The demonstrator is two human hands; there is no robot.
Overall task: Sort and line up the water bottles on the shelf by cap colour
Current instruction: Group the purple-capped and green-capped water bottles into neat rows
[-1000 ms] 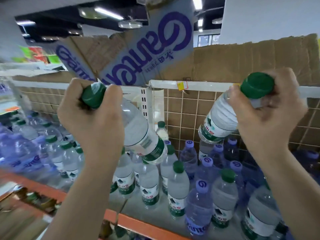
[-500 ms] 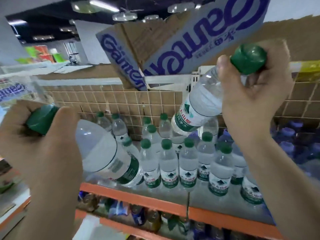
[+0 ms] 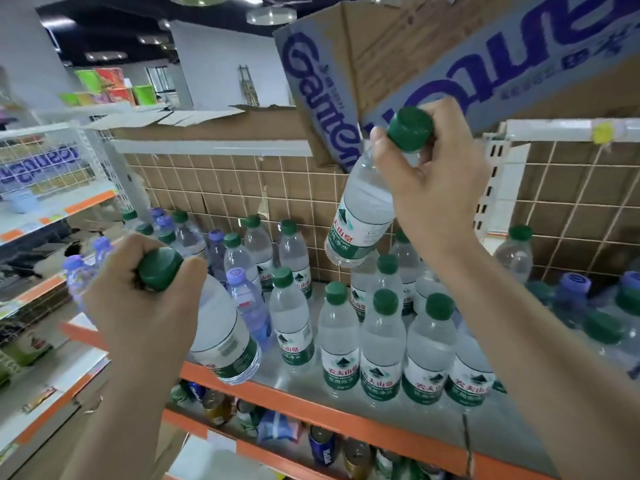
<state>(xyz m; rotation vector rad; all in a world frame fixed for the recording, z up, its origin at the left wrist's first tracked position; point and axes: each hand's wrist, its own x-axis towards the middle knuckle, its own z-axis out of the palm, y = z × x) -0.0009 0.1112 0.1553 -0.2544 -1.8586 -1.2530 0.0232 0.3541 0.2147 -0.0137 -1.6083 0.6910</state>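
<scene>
A: We've got our left hand curled round the neck of a green-capped bottle, tilted at lower left with its base over the orange shelf edge.

B: And our right hand grips a second green-capped bottle by the neck, held in the air at upper centre, above the rows.

A: Bare shelf shows between the front bottles at centre. Green-capped bottles stand at centre; purple-capped bottles crowd the left.

B: Overhead hangs a cardboard box with purple lettering we can't fully read. Cans sit below.
</scene>
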